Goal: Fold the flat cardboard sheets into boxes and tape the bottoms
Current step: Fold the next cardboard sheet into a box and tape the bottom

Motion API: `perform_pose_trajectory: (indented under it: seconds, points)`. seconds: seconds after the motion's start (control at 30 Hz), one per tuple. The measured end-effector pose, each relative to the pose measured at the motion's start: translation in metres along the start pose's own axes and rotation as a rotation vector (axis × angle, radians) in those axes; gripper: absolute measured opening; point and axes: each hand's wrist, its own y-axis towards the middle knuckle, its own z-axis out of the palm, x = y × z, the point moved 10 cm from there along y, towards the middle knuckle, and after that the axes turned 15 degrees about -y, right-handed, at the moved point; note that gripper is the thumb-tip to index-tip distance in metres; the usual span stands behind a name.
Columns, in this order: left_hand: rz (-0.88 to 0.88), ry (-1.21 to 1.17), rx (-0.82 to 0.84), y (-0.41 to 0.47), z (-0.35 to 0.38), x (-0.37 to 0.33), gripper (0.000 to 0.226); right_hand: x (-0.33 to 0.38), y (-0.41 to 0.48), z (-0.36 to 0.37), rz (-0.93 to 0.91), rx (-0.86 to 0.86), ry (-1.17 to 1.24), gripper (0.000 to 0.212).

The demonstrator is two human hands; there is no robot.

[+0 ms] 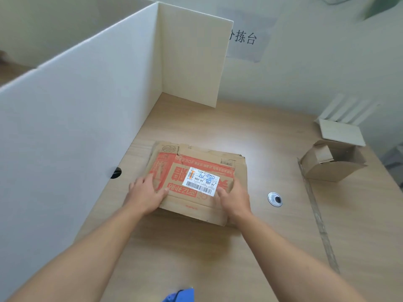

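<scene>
A tall white corrugated-plastic partition [76,110] walls off the left side, turning a corner at the back, with a dark round opening [115,172] at its foot. Just right of it the left grip [145,194] lies on the left edge of the flattened brown cardboard sheet with red-orange print [196,162], fingers fairly straight and spread, thumb pointing inward along the top face. The sheet lies flat on the pale wood-grain counter [218,258], between the two grips, and carries a white barcode label [201,181] in its middle. The right grip [235,199] sits at the sheet's right edge with its thumb on top beside the label; whether its fingers curl under the edge cannot be told. Further right a round metal cable grommet [275,199] is set in the counter, and beyond it, well apart, stands a small open brown cardboard box [331,168]. A paper sign with dark characters [246,40] hangs on the pale back wall.
</scene>
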Motion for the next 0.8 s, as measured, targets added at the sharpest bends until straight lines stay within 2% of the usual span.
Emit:
perform_pose_trajectory:
  seconds: [0.07,0.13,0.2,0.33,0.43,0.57,0.63,0.73,0.8]
  points:
    - [-0.026,-0.091,-0.027,0.000,-0.003,0.003,0.082,-0.007,-0.003,0.005,0.083,-0.004,0.226,0.031]
    - [-0.037,-0.148,-0.021,-0.004,-0.006,0.002,0.088,-0.014,-0.010,0.013,0.167,0.063,0.477,0.017]
    - [-0.013,-0.214,-0.006,-0.008,-0.008,0.001,0.097,-0.015,-0.018,0.012,0.154,0.101,0.589,0.014]
    - [0.125,-0.414,0.004,-0.041,-0.011,-0.023,0.098,-0.019,-0.043,-0.018,0.008,0.070,0.670,0.032]
    - [0.258,-0.550,0.084,-0.080,-0.005,-0.044,0.096,-0.030,-0.073,-0.047,-0.077,0.061,0.791,0.043]
    - [0.384,-0.612,0.212,-0.137,0.015,-0.060,0.098,-0.056,-0.122,-0.090,-0.198,0.016,0.776,0.036]
    - [0.433,-0.618,0.243,-0.168,0.024,-0.068,0.097,-0.075,-0.148,-0.107,-0.247,-0.007,0.734,0.042]
    - [0.483,-0.583,0.232,-0.209,0.037,-0.081,0.096,-0.104,-0.189,-0.130,-0.327,-0.031,0.694,0.056]
    - [0.479,-0.614,0.207,-0.234,0.049,-0.083,0.087,-0.126,-0.212,-0.139,-0.350,-0.039,0.661,0.048]
